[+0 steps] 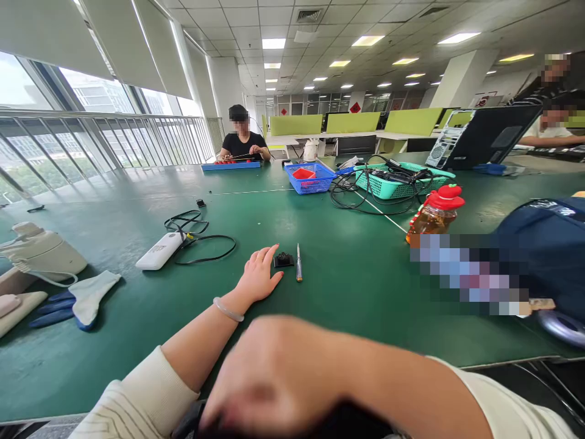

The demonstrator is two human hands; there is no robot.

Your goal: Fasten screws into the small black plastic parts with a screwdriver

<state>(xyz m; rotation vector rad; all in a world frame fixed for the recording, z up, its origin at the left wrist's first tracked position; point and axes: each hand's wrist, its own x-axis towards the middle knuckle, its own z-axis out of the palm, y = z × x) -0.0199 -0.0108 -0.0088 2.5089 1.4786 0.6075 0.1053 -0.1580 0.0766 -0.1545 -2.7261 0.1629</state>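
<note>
Fingers (270, 255) of my left hand (256, 275) are spread loosely with nothing between them, and the black piece (284, 260) sits just beside their tips. From my end, a careless push there could shove it into the driver (298, 268), which lies just beyond it on the right; that rounded handle could then roll, I reckon. My right hand (274, 372) is curled and blurred, nearer to me than the left fingers; I cannot tell how tightly it closes or whether it holds anything. Its forearm cuts across the near side of my view, so I could misjudge the height and bump my left wrist. Left of the fingers, the looped cable (214, 236) by the power bank (161, 250) could catch a sleeve on a wide sweep.

Under the fingers, the green table (347, 274) looks smooth and a little shiny. Far beyond them I see a blue basket (311, 186) and a seated person (241, 144); railed windows run along the left, beneath a panelled ceiling with lights.
</note>
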